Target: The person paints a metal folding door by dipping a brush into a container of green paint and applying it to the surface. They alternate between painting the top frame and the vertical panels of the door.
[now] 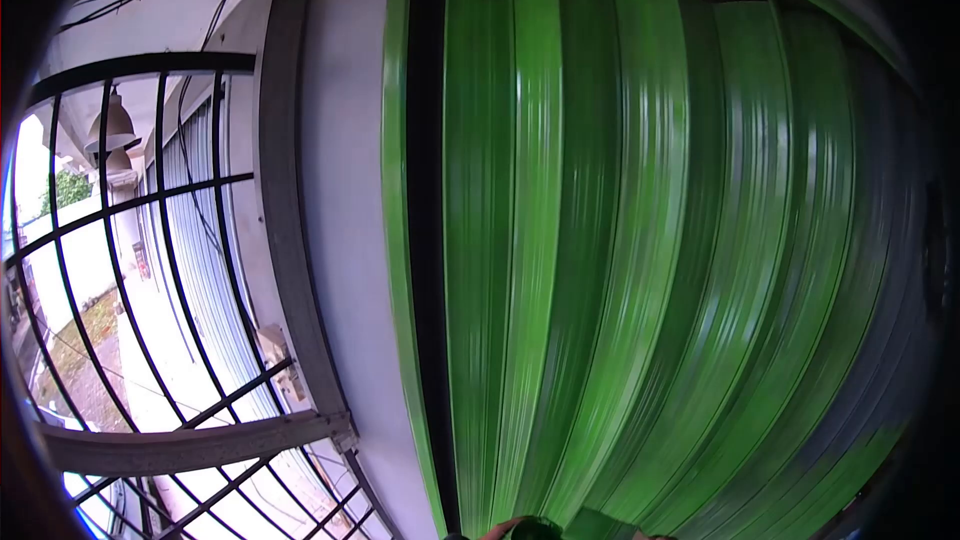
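A green folding door point(640, 240) of tall pleated panels fills the middle and right. At its foot, a small part of my left hand point(503, 528) shows at the bottom edge, beside a dark rounded object point(536, 529) that I cannot identify. Whether the hand holds this object is not clear, as most of the fingers lie below the picture. Farther right, a sliver of what looks like my right hand point(655, 537) reaches the same edge. Its fingers are cut off.
A green frame point(398, 190) and a dark vertical gap point(427, 190) border the door's left side. Beyond a white wall strip point(345, 140) stands a wooden window frame point(290, 170) with black bars point(160, 195). Hanging lamps point(112, 128) and a bright outdoor passage appear through it.
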